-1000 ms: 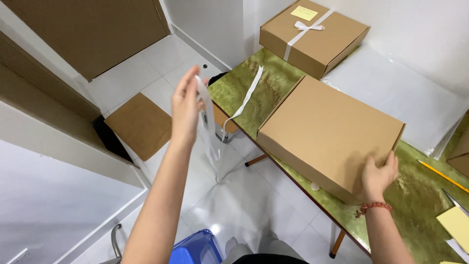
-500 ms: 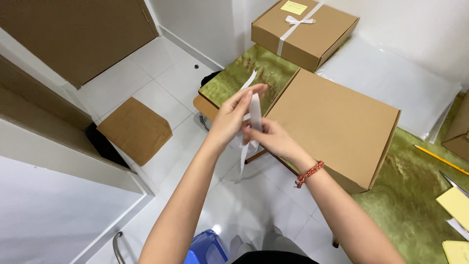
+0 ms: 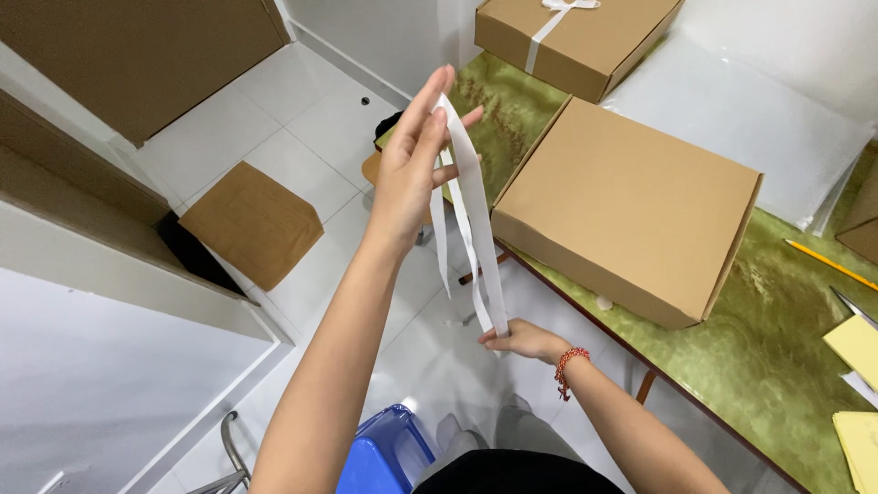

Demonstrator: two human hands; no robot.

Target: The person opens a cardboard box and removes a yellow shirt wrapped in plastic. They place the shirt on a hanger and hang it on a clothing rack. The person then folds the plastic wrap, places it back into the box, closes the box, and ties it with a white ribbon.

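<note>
Head view. White ribbon (image 3: 471, 215) was held in the air over the floor, just off the near-left edge of the green tabletop (image 3: 777, 338), apart from the plain cardboard box (image 3: 631, 206) lying on it. The ribbon's long axis ran steeply, from upper left down to lower right, in doubled strands; a loose end hung between the hands.

Left hand (image 3: 416, 169) was raised, palm toward the camera, fingers (image 3: 425, 101) mostly extended and only slightly apart, the ribbon's upper loop pressed between thumb and fingertips at the top. Right hand (image 3: 526, 340), with a red bead bracelet (image 3: 567, 366) on the wrist, was low and nearer the body; its fingers were closed together, pinching the ribbon's lower end. The strands looked close to taut between the two grips.

Of the two hands, the right lay nearer the box's near corner; the left was level with the box's far-left edge.

Also noted: a second box (image 3: 585, 41), already tied with white ribbon, further back on the tabletop; a blue stool (image 3: 384, 453) below.
</note>
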